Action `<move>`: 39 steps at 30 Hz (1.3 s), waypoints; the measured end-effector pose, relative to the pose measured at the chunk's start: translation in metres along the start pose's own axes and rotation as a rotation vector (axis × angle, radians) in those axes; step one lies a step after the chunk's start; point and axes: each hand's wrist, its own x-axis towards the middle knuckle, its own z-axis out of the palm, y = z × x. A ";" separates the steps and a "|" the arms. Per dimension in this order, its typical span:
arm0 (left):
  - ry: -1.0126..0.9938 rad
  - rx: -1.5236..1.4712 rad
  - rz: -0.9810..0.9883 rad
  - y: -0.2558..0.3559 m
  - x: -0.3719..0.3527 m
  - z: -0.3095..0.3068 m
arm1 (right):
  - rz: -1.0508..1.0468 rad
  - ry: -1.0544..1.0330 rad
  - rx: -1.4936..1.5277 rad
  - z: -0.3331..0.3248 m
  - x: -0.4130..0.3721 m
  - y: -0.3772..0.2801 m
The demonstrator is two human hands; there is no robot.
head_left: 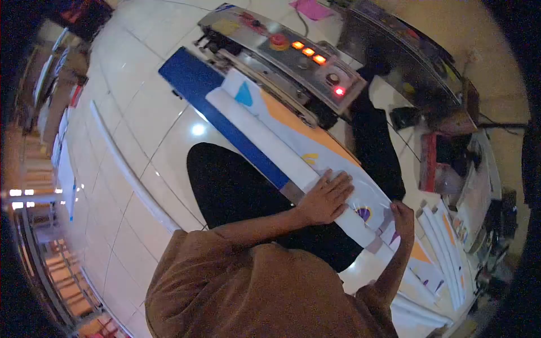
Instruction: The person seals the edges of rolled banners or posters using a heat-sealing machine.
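Note:
A long white printed sheet (326,147) with orange, blue and purple patterns lies partly rolled in front of me. Its white rolled edge (256,132) runs diagonally along a blue board (217,121). My left hand (327,197) rests flat on the sheet near the roll, fingers stretched out. Farther right, my right hand (402,218) has its fingers bent at the sheet's far edge and appears to pinch it. Right behind the sheet stands a metal machine (293,67) with lit orange switches (308,51) and a red light.
A second dark machine (406,50) stands behind on the right. Several rolled printed sheets (445,248) lie at the right, near a red-edged container (429,163). A long white tube (127,172) lies on the tiled floor at left. Pink material (313,8) is at the top.

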 end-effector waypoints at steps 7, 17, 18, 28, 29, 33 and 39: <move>-0.163 0.081 -0.058 0.006 0.007 -0.003 | 0.021 0.021 -0.069 0.006 0.011 -0.006; -0.109 0.176 -0.128 -0.001 -0.004 -0.012 | -0.031 0.055 0.144 0.009 -0.001 -0.002; -0.098 0.181 -0.134 -0.002 -0.005 -0.012 | -0.058 0.051 0.152 0.009 -0.004 -0.001; -0.199 0.223 -0.201 0.008 0.020 -0.020 | 0.002 -0.020 0.116 0.012 0.009 -0.018; -0.159 0.169 -0.208 0.008 0.024 -0.020 | -0.004 -0.007 0.090 0.013 0.011 -0.018; -0.022 0.133 -0.237 0.006 0.031 -0.007 | 0.001 -0.005 0.097 0.017 0.018 -0.022; -0.043 0.200 -0.221 -0.006 0.022 -0.005 | 0.004 -0.088 0.047 0.011 0.026 -0.050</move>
